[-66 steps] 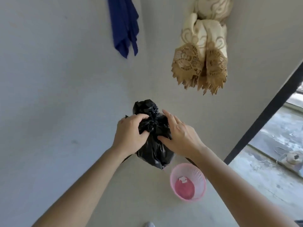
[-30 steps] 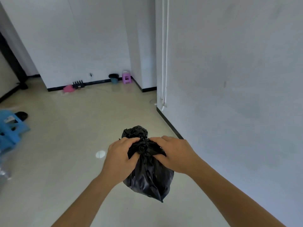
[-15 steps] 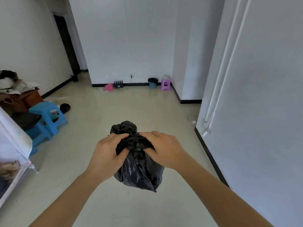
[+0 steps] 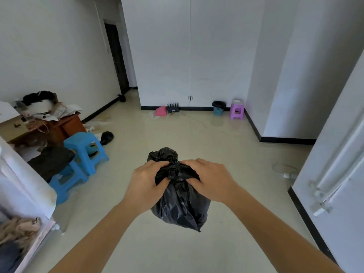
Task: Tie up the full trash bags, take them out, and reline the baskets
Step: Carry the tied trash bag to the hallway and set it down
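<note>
A small full black trash bag (image 4: 181,205) hangs in the air in front of me, its neck bunched into a knot with a tuft sticking up. My left hand (image 4: 146,186) grips the neck from the left. My right hand (image 4: 211,179) grips it from the right. Both hands pinch the plastic at the knot. Far off by the back wall stands a small blue basket (image 4: 218,108) with a black liner in it.
Two blue plastic stools (image 4: 82,152) and a cluttered brown desk (image 4: 49,125) stand at the left. A purple stool (image 4: 236,109) and a pink object (image 4: 160,111) sit by the back wall. A white wall with pipes (image 4: 338,174) runs along the right. A dark doorway (image 4: 116,56) opens at the back left.
The view has swung from a corner with a pink basket to the open room. Both hands have kept hold of the bag's neck, and the bag stays in front of me.
</note>
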The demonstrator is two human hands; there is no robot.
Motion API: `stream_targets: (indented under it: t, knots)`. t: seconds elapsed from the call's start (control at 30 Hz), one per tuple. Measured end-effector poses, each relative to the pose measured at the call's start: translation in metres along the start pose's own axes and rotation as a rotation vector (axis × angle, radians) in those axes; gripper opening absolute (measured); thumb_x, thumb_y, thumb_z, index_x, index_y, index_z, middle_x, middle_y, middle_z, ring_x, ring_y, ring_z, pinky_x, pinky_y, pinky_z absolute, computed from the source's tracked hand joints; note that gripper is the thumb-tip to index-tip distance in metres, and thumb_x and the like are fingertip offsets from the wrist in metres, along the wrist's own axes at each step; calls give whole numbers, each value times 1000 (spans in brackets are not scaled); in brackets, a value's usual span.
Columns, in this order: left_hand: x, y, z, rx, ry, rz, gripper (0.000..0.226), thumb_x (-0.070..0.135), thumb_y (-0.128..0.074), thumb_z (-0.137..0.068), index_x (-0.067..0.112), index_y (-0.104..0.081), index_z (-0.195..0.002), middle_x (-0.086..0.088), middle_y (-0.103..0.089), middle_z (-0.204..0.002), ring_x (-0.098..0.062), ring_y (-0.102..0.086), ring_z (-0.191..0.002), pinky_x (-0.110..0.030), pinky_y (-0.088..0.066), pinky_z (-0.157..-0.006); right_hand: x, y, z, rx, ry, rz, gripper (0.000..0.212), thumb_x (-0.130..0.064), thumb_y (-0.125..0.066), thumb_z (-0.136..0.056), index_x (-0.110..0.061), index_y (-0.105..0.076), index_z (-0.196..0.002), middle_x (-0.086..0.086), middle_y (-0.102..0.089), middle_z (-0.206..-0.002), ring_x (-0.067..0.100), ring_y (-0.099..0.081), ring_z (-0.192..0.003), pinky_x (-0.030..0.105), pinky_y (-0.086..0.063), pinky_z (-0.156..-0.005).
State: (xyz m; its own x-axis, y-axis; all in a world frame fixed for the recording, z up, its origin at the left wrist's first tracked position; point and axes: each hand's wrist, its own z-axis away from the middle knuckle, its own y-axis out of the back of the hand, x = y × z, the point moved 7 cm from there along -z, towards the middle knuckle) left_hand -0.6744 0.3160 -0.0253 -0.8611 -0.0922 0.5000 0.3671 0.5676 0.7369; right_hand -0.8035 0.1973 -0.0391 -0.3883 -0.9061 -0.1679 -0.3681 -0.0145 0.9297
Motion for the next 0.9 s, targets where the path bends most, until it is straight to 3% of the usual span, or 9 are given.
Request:
stream_targets:
  t: [0.27,0.33,0.43,0.57,0.63,0.9]
  knots:
    - [-121,-83,-234,-15,25,-47,39,15,-73,-82,21,-67,-120,7,-66,-101,-9,-62,-94,-15,-45,-84,152,-83,-227,10,16,-61,48,-43,-45,-98,-42,-36,-145,-12,-61,-123,15,-64,-104,34,-53,-79]
    - [-150,-88,-288,-10,45,-69,41,13,-74,-80,21,-67,-120,6,-66,-99,-11,-63,-92,-18,-47,-83,176,-100,-287,0,28,-83,49,-42,-45,-99,-39,-36,-146,-10,-61,-124,17,-64,-105,34,-53,-80]
    - [-200,-82,-361,18,83,-119,42,13,-75,-80,20,-67,-120,5,-66,-98,-14,-64,-90,-30,-51,-83,194,-115,-383,-7,83,-124,48,-42,-47,-98,-37,-39,-145,-9,-63,-123,17,-64,-105,34,-53,-80]
    - [-288,-66,-440,96,180,-137,41,14,-74,-81,23,-66,-120,8,-67,-101,-8,-61,-92,-9,-40,-79,197,-147,-513,-34,177,-145,46,-39,-48,-97,-36,-40,-142,-8,-63,-121,18,-64,-102,35,-53,-78]
    - [-340,-64,-476,131,217,-128,40,13,-73,-82,22,-66,-120,8,-65,-102,-6,-60,-93,-6,-37,-79,197,-173,-576,-51,231,-138,45,-39,-47,-97,-35,-41,-142,-7,-64,-119,19,-65,-100,37,-53,-77]
    - [-543,-62,-654,194,261,-115,40,11,-74,-81,19,-67,-120,5,-66,-104,-13,-62,-98,-24,-47,-85,224,-268,-835,-93,319,-78,47,-37,-47,-99,-32,-41,-144,-4,-64,-118,21,-64,-100,40,-54,-78]
